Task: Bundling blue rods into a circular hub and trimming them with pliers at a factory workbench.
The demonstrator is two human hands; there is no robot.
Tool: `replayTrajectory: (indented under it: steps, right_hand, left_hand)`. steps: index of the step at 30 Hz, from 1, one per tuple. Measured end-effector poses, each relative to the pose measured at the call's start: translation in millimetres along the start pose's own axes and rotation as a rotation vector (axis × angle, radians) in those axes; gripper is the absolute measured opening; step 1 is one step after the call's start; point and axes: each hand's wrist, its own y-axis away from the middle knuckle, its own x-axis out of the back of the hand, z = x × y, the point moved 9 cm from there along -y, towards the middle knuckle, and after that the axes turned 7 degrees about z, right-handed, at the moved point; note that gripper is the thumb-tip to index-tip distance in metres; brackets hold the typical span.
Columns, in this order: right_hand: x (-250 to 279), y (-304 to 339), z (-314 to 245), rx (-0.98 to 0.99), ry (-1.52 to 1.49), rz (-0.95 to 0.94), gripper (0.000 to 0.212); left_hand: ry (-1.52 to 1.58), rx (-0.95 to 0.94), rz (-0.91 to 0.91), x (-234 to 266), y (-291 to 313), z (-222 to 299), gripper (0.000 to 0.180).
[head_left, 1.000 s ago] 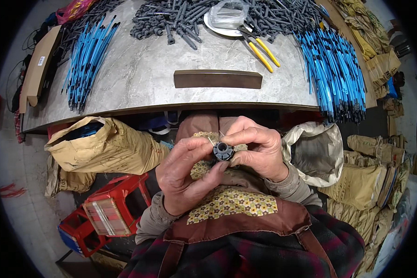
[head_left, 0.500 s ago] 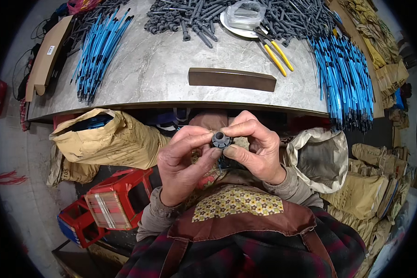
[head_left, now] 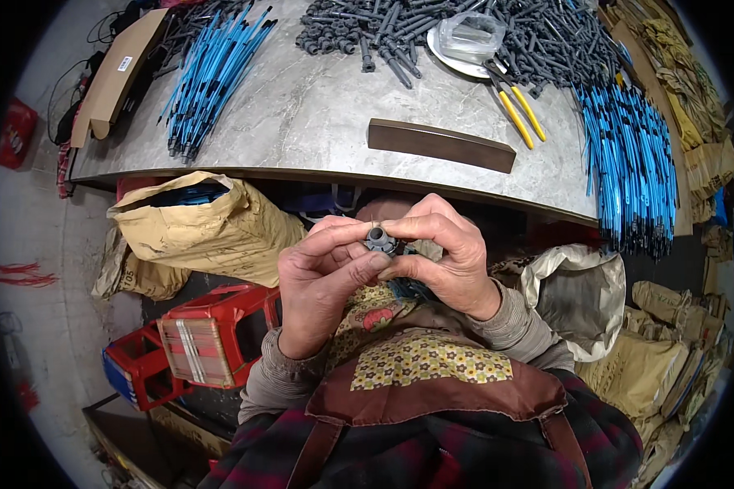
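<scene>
Between the fingertips of both hands is a dark grey plastic fitting (head_left: 379, 237) with a round hollow end facing up. My left hand (head_left: 322, 273) pinches its left side with thumb and fingers. From the right, my right hand (head_left: 440, 257) grips the same piece between thumb and forefinger. They meet over my lap, just in front of the table's near edge. Something blue and thin (head_left: 409, 289) shows below the right hand, partly hidden by it.
On the grey table (head_left: 302, 114) lie a dark bar (head_left: 440, 145), yellow-handled pliers (head_left: 518, 114), a heap of grey plastic parts (head_left: 383, 33) and blue stick bundles (head_left: 216, 81), (head_left: 632, 171). Paper sacks (head_left: 220, 232), a pale open bag (head_left: 583, 297) and red stools (head_left: 212, 338) flank me.
The view has shifted and turned slightly, so the table items sit farther right. The fitting has tilted in my fingers, its ribbed collar now more covered. Both hands keep their hold.
</scene>
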Motion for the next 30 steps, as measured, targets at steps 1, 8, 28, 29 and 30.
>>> replayTrajectory:
  steps: [1,8,28,29,30]
  right_hand:
    - [-0.4,0.2,-0.7,-0.002,0.015,-0.002,0.039]
    - [5.6,12.3,-2.7,0.039,0.009,0.098,0.028]
    - [-9.5,18.4,-58.2,0.38,0.508,0.235,0.025]
    - [-9.8,17.6,-57.7,0.374,0.516,0.238,0.025]
    - [-9.9,17.5,-57.8,0.376,0.514,0.235,0.025]
  left_hand:
    - [-0.056,-0.047,-0.002,0.1,0.4,2.7,0.03]
    - [-0.345,-0.301,0.061,-2.1,8.9,13.7,0.031]
    - [-0.5,-0.487,-0.086,-28.1,3.5,25.4,0.036]
    - [-0.519,-0.497,-0.082,-28.7,3.7,25.3,0.036]
    - [-0.52,-0.499,-0.079,-28.7,5.0,25.7,0.036]
